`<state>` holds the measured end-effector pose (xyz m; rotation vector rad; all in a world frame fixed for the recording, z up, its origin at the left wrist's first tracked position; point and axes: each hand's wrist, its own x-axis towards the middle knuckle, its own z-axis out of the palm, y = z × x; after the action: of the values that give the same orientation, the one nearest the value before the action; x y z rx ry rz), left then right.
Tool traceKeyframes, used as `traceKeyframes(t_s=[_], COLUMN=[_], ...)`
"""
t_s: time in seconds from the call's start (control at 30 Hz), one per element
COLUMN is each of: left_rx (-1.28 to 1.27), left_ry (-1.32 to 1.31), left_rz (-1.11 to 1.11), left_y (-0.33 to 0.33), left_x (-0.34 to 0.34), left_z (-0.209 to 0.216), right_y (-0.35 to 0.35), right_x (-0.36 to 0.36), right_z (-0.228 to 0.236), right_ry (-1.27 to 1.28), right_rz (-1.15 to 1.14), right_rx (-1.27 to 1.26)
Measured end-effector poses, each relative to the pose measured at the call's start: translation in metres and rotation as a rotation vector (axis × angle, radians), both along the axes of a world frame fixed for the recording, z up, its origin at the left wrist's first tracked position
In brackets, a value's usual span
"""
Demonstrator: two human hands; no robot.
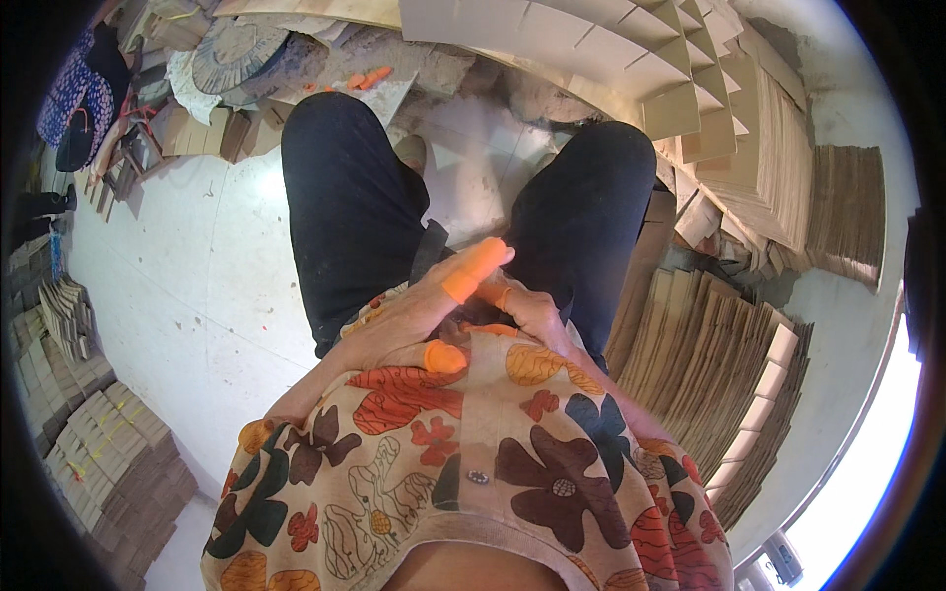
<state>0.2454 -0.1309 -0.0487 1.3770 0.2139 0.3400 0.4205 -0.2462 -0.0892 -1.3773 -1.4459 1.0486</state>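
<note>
Two hands (434, 315), three orange finger cots (475, 270), two dark-trousered legs (350, 197), several cardboard stacks (705, 364).

Pale floor (197, 266) ringed with stacked cardboard

Taking the slotted cardboard dividers (591, 59) at the top as landmark: below and to their right lie fanned stacks of flat cardboard sheets (709, 345); far to their left sit a round woven mat (232, 54) and loose scraps; well below-left, at the floor's edge, stand bundles of small cardboard pieces (108, 443); orange bits (367, 79) lie just left of them.
</note>
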Motion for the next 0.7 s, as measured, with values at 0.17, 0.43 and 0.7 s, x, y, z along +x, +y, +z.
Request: traceKeyframes(t_s=[0.17,0.43,0.7], left_rx=[-0.23,-0.328,-0.092], left_ry=[-0.075,-0.121,0.293], left_rz=[0.038,0.535,0.05], left_y=[0.001,-0.001,0.008], left_x=[0.003,-0.017,-0.053], left_z=[-0.007,-0.041,-0.016], right_y=[-0.002,-0.002,-0.009], right_x=[-0.002,0.002,0.029], right_z=[-0.001,0.014,0.026], right_ry=[0.202,0.062,-0.136], right_rz=[-0.077,-0.213,-0.017], right_rx=[-0.072,-0.124,0.077])
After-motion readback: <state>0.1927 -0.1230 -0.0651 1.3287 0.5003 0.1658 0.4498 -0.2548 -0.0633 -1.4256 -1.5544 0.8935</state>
